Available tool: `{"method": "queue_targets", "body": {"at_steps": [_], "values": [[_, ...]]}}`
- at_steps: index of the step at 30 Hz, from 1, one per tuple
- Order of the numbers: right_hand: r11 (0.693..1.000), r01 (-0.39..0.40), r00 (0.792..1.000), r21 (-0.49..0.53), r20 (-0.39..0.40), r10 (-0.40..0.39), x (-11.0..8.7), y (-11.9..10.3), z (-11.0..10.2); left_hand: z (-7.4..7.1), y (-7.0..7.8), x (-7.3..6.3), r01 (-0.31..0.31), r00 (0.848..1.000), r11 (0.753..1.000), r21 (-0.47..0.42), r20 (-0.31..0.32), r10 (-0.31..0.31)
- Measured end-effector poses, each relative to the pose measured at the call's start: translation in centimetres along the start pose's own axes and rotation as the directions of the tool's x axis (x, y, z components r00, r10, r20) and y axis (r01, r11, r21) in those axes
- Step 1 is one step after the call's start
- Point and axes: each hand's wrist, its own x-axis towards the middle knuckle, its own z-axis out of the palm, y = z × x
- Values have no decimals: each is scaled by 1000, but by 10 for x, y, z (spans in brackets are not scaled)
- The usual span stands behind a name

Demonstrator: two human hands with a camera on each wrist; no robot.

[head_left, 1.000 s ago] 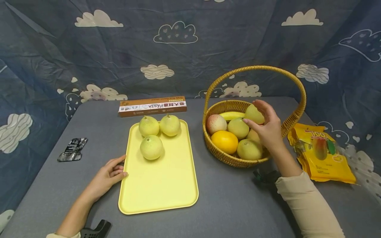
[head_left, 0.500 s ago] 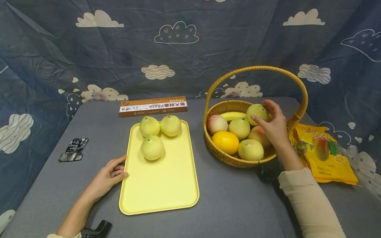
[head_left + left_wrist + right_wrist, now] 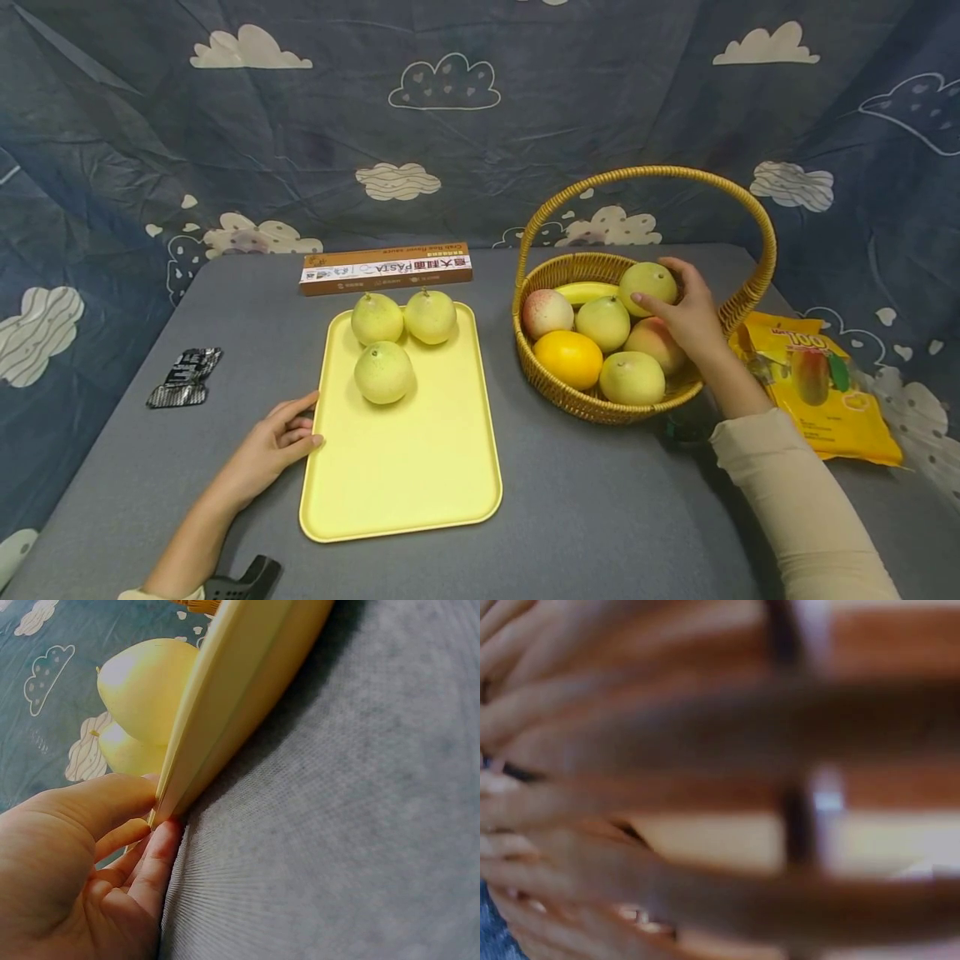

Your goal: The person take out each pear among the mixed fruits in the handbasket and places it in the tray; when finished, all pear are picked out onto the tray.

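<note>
Clasping a green fruit (image 3: pixel 645 282), the right grip (image 3: pixel 690 315) partly hides it; left grip (image 3: pixel 268 446) pinches the tray (image 3: pixel 405 475); right-wrist view's blurred.

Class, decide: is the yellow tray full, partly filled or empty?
Partly filled: three yellow-green fruits sit on the far half of the tray, and its nearer half holds none.

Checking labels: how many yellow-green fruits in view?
6. Tray: back-left fruit, back-right fruit, front fruit. Basket: middle fruit, nearest fruit. Right hand: gripped fruit. Others may be hidden.
</note>
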Motion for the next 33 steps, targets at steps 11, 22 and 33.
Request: {"method": "queue_targets", "body": {"at_steps": [11, 22, 33], "values": [[1000, -14, 997, -23, 76, 15, 2, 1, -2, 0, 1, -1, 7, 1000, 1000, -7, 1, -7], [992, 124, 978, -3, -167, -123, -22, -21, 7, 1, 1, 0, 3, 1000, 1000, -7, 1, -3], [867, 371, 921, 332, -10, -391, -75, -98, 56, 0, 0, 0, -4, 1000, 1000, -10, 7, 4]]}}
